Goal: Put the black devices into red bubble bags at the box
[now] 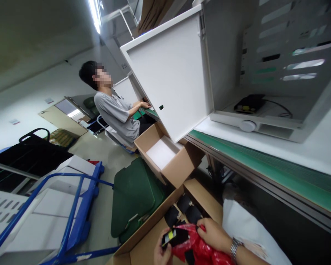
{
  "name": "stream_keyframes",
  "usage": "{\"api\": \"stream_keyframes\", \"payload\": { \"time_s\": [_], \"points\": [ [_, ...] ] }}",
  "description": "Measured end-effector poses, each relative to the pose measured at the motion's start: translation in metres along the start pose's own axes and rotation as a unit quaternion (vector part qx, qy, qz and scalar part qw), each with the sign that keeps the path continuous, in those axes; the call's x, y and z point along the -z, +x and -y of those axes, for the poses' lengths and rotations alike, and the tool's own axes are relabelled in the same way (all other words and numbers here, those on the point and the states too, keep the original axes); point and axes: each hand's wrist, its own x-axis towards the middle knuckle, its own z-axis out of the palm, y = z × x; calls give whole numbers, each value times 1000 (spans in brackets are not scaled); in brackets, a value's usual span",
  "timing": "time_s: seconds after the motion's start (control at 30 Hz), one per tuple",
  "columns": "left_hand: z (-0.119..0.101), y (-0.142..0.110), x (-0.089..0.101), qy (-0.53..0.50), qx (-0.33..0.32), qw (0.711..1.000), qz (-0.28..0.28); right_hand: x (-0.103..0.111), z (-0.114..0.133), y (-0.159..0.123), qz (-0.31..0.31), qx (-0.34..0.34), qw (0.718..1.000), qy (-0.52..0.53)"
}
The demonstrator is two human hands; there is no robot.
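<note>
Head view — left hand (162, 253) curled around a black yellow-labelled device (174, 237), right hand (213, 235) pinching a red plastic bag (198, 246).

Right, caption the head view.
Left hand holds a black item, right hand a red bag, over a cardboard box.

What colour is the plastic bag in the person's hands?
The plastic bag is red; it shows best in the head view.

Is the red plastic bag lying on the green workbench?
No, the right hand holds the red plastic bag above a cardboard box.
</note>
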Motion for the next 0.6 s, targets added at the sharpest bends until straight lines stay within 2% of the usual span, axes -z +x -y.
{"api": "stream_keyframes", "payload": {
  "time_s": [0.1,0.13,0.2,0.27,0.3,0.4,0.47,0.53,0.6],
  "points": [
    [1,-2,-4,-107,83,989,-62,0,0,-1,18,14,1000,0],
    [1,0,-3,-127,107,984,-66,0,-1,-2,22,17,1000,0],
    [4,8,6,-151,148,977,-37,0,-2,-2,24,17,1000,0],
    [13,19,23,-139,167,976,-28,0,-2,-2,25,14,1000,2],
    [18,25,34,-125,165,977,-60,0,-2,-2,26,13,1000,6],
    [40,40,70,-116,149,955,-229,0,-3,-1,26,8,999,26],
    [56,47,93,-164,162,931,-284,0,-4,2,17,0,999,47],
    [72,52,115,-220,186,915,-282,4,-8,8,0,-10,997,82],
    [90,53,133,-213,182,923,-265,13,-13,15,-19,-16,991,128]
  ]
}}
